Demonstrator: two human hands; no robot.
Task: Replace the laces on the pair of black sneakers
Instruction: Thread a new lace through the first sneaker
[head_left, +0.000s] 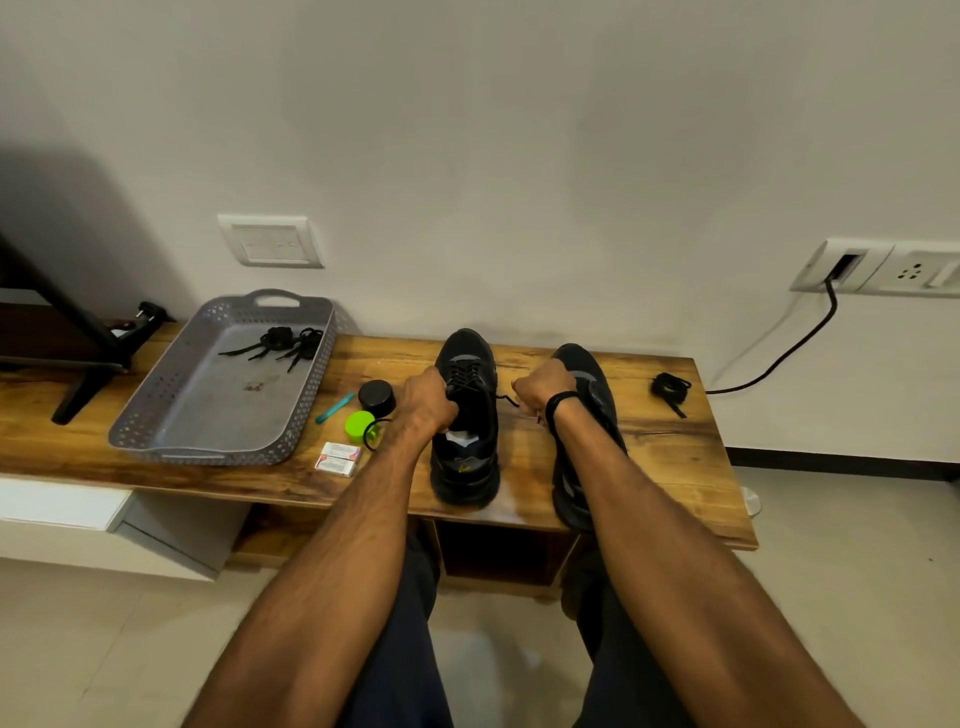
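Two forearms reach over the front edge of a wooden table (675, 467). Left sneaker (467, 467) and right sneaker (597, 384) stand heels at that edge, toes toward the wall. Left hand (428, 397) curls its fingers round the left sneaker's tongue. Right hand (540, 387), between the shoes, pinches a lace (506, 399) running from it. Bare wood lies rightward up to a coiled lace (670, 387) near the back right corner. A grey tray (156, 415) holding spare laces (283, 340) fills the left.
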